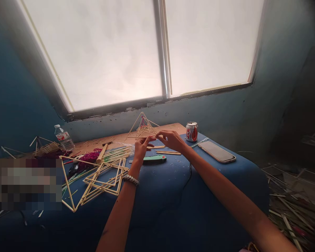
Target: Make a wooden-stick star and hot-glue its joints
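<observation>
My left hand, with a bead bracelet on the wrist, and my right hand meet over the blue-covered table. Both pinch a thin wooden stick held level between their fingertips. Just behind them stands a small pyramid frame of sticks with pink thread near its top. Under my hands lie a green utility knife and a few short loose sticks.
Flat stick frames lie at the left with a hammer and pink thread. A water bottle stands far left, a soda can and a phone to the right. Stick scraps litter the floor at right.
</observation>
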`<state>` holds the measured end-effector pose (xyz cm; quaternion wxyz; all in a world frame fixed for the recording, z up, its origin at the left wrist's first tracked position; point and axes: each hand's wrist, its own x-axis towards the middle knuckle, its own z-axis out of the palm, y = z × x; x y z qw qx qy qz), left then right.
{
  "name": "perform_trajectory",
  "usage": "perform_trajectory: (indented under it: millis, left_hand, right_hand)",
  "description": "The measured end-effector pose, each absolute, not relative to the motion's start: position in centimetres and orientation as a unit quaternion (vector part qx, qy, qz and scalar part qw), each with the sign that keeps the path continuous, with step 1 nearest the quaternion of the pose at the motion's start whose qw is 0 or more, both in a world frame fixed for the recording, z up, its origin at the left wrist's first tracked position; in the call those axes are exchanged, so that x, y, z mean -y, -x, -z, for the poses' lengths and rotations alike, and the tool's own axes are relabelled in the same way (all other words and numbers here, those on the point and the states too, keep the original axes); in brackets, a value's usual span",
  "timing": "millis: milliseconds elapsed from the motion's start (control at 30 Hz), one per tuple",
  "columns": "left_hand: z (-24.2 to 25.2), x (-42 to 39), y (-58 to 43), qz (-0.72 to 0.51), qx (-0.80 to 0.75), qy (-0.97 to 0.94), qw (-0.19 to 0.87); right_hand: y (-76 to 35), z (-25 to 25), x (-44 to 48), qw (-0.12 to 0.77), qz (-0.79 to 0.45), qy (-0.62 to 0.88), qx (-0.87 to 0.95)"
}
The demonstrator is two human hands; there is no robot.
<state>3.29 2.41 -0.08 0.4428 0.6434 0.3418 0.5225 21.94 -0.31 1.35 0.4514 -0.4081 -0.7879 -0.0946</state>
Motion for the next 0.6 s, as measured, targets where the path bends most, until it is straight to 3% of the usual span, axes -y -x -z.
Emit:
perform_trajectory:
  millis: [600]
  left_hand:
    - [-0.25,-2.17,-3.50,-0.542,-0.328,-0.637,0.439]
  right_hand:
    - [-21.04,-1.03,-0.02,0.451,0.101,0.522,0.717]
